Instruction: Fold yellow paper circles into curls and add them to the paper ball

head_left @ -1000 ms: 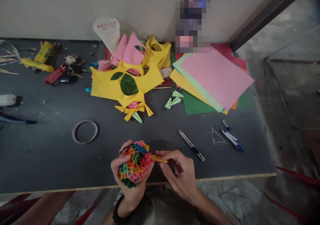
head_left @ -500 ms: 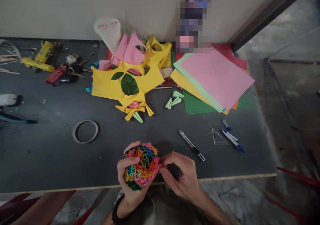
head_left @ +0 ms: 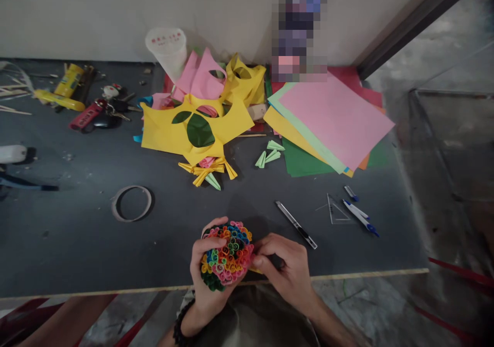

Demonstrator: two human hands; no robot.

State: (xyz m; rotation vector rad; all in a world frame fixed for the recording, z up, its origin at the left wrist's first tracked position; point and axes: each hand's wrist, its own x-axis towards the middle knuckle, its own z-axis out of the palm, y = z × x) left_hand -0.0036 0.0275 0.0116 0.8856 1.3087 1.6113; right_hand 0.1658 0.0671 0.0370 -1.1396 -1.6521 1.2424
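A ball of many small rolled paper curls, in pink, orange, blue, yellow and green, is held near the table's front edge. My left hand wraps it from the left, with fingers over its top. At the ball's right edge, my right hand pinches a pink paper piece between thumb and index finger. A bit of yellow shows beneath those fingertips; what it belongs to is hidden. To the right of the hands lies a utility knife. A grey tape ring lies to the left.
Yellow cut paper lies behind folded yellow paper pieces. Light green folded pieces sit near stacked coloured sheets. A set square, compass, keys and a white cup are also on the table.
Both hands and the paper ball have shifted slightly to the right together. My right fingers remain pinched at the ball's right edge. The things on the table have not moved.
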